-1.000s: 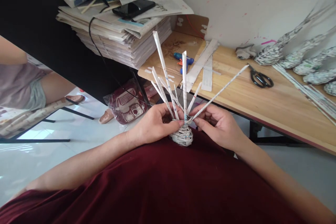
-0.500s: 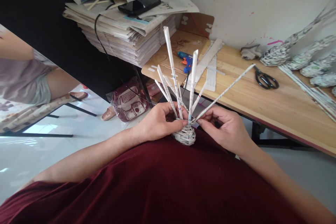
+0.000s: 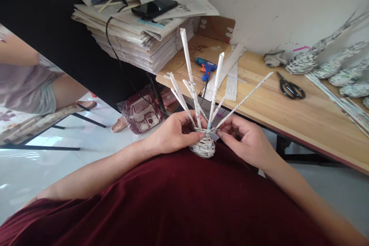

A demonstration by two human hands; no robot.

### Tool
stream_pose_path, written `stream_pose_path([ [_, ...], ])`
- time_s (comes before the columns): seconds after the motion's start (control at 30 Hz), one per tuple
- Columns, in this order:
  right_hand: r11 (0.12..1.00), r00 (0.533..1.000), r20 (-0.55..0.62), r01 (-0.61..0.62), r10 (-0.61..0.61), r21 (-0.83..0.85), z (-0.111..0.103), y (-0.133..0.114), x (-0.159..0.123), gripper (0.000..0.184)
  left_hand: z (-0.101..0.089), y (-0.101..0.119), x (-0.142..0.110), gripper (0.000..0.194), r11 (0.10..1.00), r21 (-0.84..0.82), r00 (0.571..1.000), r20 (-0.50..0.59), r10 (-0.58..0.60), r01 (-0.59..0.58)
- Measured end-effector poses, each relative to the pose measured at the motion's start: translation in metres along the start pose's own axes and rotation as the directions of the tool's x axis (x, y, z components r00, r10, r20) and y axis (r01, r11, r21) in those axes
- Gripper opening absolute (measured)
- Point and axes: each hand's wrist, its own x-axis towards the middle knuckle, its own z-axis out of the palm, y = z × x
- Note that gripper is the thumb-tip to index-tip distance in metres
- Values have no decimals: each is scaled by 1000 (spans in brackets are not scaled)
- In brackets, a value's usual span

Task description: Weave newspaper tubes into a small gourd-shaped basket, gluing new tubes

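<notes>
A small woven newspaper basket (image 3: 203, 148) rests against my dark red shirt. Several rolled paper tubes (image 3: 190, 69) stand up and fan outward from its rim. My left hand (image 3: 177, 132) is closed around its left side, thumb pressed on the rim and fingers behind the tubes. At the rim's right side, my right hand (image 3: 245, 138) pinches a paper strip that bends round the uprights. One thin paper tube (image 3: 248, 100) slants up to the right from beside my right fingertips. The fingers behind the basket are partly hidden.
On the wooden table (image 3: 259, 80) lie black scissors (image 3: 291, 86), a blue glue gun (image 3: 206, 69), paper strips and several woven paper pieces (image 3: 304, 59). A newspaper stack (image 3: 138, 42) carries a phone (image 3: 155, 7). A cable hangs from the stack. Another person sits at left.
The view has shifted, so the table and stack appear farther right. The uprights have tilted slightly, and my right fingertips have moved a little at the rim. Both hands keep their hold.
</notes>
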Motion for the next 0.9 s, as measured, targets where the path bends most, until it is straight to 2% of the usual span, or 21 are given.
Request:
stream_pose_path([
  [0.17, 999, 998, -48, -38, 39, 25, -1, 5, -4, 18, -4, -3, 0, 26, 996, -78, 999, 39, 34, -30],
  [0.37, 996, 992, -119, 48, -38, 81, -4, 0, -7, 17, -3, -5, 0, 33, 991, -70, 992, 52, 116, -112],
  [0.57, 988, 987, -116, 118, -106, 101, -4, 2, -9, 12, -1, -6, -1, 43, 987, -41, 986, 51, 159, -157],
  [0.73, 999, 987, -163, 15, -9, 38, -8, -1, -14, 13, 0, -9, -1, 49, 987, -8, 987, 11, 161, -161],
  [0.8, 999, 990, -137, -33, 38, 33, -9, -1, -15, 17, 1, -10, 0, 49, 984, 16, 984, -32, 177, -177],
  [0.9, 997, 998, -9, -65, 66, 41, -6, -1, -14, 26, 3, -10, 4, 47, 972, 75, 966, -113, 231, -224],
])
